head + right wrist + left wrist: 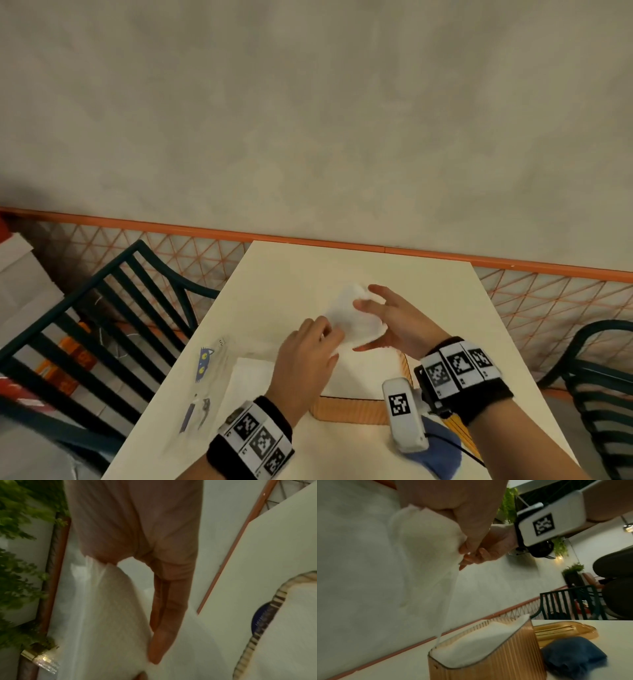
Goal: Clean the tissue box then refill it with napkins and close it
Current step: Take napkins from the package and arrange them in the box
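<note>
No readable words, brand names or numbers are showing anywhere; only black-and-white square code markers are appearing on the wristbands (459,368) and on the white wrist camera housing (404,413), and they are carrying no legible letters

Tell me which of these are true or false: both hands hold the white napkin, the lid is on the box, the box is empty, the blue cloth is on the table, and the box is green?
1. Both hands hold the white napkin. True: the left hand pinches its near edge and the right hand holds the far side.
2. The lid is on the box. False: the lid lies on the table behind the tissue box, which is open.
3. The box is empty. False: white napkins fill it up to the rim.
4. The blue cloth is on the table. True, right beside the box.
5. The box is green. False: it is orange and ribbed.
</note>
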